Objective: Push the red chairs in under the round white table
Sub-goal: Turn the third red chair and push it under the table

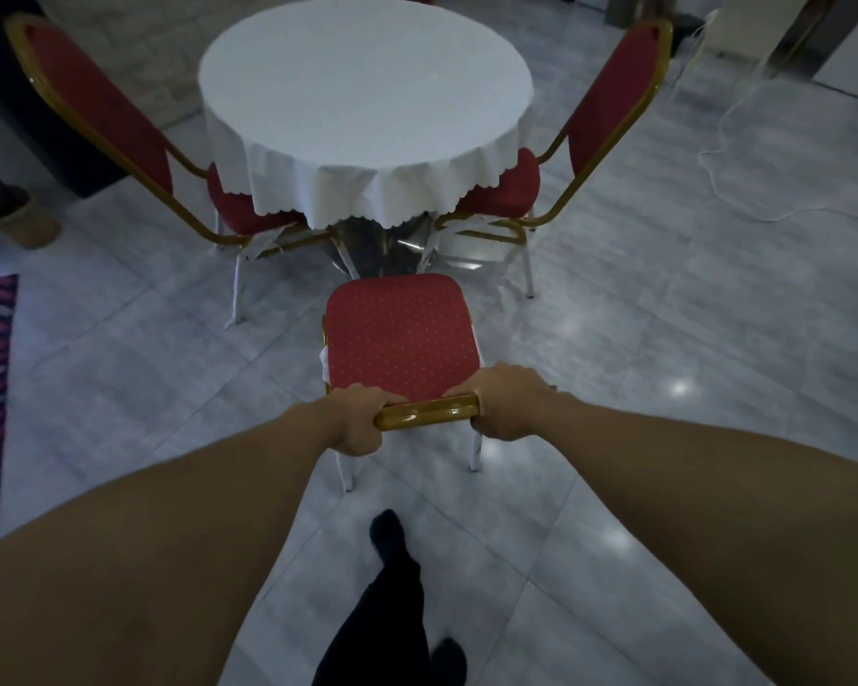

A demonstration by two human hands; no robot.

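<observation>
Gripping near red chair's point(401, 334) gold top rail, both hands point(360, 419) clenched; grey tiled floor point(664, 314), round white table point(365, 91) ahead.

No legible text, label, brand, number or sign appears on any surface in this view, including the chairs, the tablecloth and the floor.

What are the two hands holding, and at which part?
Both hands, left hand and right hand, grip the near red padded chair by its gold top rail.

Near red chair point(401, 334) short of round white table point(365, 81); side chairs tucked.
</observation>
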